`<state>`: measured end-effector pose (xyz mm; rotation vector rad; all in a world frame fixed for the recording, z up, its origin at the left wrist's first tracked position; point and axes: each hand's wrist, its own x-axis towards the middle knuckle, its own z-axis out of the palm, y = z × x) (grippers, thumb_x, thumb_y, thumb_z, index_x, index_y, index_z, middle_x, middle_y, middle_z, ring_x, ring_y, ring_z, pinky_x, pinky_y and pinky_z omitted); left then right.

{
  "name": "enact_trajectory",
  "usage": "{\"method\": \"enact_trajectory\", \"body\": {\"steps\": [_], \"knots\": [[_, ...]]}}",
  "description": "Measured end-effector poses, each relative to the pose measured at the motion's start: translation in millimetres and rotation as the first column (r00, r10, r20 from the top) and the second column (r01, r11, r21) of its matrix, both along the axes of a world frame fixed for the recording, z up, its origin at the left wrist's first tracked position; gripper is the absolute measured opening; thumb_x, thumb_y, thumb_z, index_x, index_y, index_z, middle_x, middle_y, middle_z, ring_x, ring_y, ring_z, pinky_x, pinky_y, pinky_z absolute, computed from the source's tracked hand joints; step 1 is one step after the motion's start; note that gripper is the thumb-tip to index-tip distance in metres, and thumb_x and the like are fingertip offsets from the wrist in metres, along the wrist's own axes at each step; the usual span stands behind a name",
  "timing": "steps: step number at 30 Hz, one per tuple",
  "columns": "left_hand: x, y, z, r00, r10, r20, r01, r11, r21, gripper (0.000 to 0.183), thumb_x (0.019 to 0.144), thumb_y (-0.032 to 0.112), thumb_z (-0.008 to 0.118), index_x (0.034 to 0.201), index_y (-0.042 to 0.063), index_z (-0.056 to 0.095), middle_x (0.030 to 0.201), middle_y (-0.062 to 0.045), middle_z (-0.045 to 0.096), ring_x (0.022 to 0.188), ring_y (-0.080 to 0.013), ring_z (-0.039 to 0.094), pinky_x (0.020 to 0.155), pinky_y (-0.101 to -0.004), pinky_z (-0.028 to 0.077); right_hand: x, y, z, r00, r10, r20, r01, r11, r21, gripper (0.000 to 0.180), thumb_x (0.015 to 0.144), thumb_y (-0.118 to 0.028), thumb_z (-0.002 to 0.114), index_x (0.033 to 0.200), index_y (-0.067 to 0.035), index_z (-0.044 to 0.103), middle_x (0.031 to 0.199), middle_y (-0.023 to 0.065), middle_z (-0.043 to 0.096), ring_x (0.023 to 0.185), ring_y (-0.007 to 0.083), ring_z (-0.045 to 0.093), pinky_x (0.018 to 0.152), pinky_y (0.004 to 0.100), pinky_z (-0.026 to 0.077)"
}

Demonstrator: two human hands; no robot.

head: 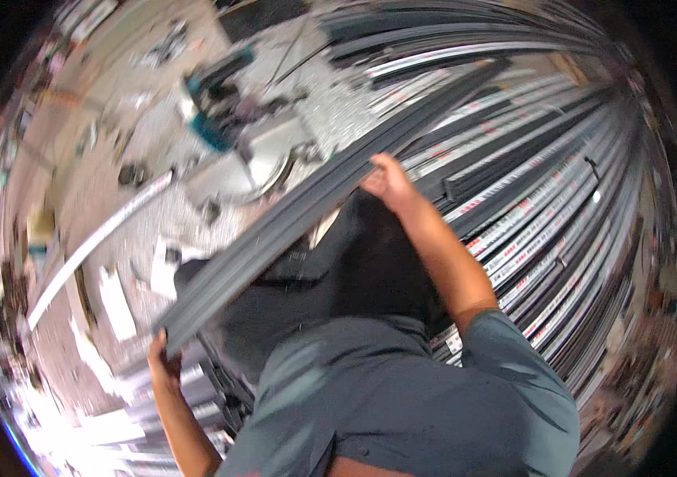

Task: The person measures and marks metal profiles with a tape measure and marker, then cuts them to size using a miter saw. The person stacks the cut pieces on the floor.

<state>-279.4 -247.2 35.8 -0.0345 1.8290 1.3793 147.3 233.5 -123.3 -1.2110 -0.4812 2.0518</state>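
Note:
A long dark grey channelled profile (291,220) slants across my lap, from the lower left up to the far right. At its near left end my left hand (165,361) grips the tip. Farther along, my right hand (387,182) holds the profile by its lower edge, thumb up on top. Beyond the profile stands a teal power saw, apparently a mitre or chop saw (213,113), with a round blade or guard and a metal base (219,179). Motion blur hides its finer detail.
Stacked dark profiles with white printed film (523,238) fill the right side. More long profiles (446,36) lie at the top right. On the floor at left are a white strip (100,244), a short white offcut (118,304), a black round object (131,174) and scattered scraps.

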Motion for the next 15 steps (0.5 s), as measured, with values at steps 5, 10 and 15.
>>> {"method": "enact_trajectory", "body": {"steps": [5,10,15], "knots": [[-19.5,24.4,-1.6,0.998,0.066,-0.024,-0.067,0.998,-0.016,0.062,0.080,0.041,0.082,0.127,0.006,0.063,0.123,-0.010,0.064,0.111,-0.0266,0.058,0.088,-0.0404,0.046,5.8,-21.5,26.3,0.944,0.276,0.183,-0.315,0.918,0.241,0.049,0.097,-0.042,0.072,0.126,-0.004,0.060,0.124,0.0143,0.067,0.120,0.0253,0.063,0.111,0.0399,0.045],[-48.9,60.4,7.6,0.994,0.105,0.040,-0.110,0.981,0.158,0.051,0.088,0.037,0.075,0.126,0.006,0.064,0.122,-0.011,0.067,0.113,-0.0262,0.062,0.095,-0.0418,0.049,-20.7,-41.1,24.2,0.418,0.186,0.889,-0.837,0.459,0.298,0.075,0.091,-0.048,0.075,0.140,0.006,0.056,0.140,0.0240,0.060,0.132,0.0338,0.058,0.112,0.0407,0.044],[-64.6,84.8,16.5,0.996,0.087,-0.006,-0.083,0.968,0.236,0.048,0.091,0.040,0.072,0.125,0.007,0.065,0.120,-0.011,0.069,0.110,-0.0245,0.064,0.095,-0.0420,0.051,-60.2,-46.9,2.8,-0.122,-0.101,0.987,-0.992,0.053,-0.117,0.066,0.089,-0.051,0.067,0.135,-0.003,0.062,0.138,0.0220,0.061,0.130,0.0377,0.057,0.108,0.0467,0.046]]}}
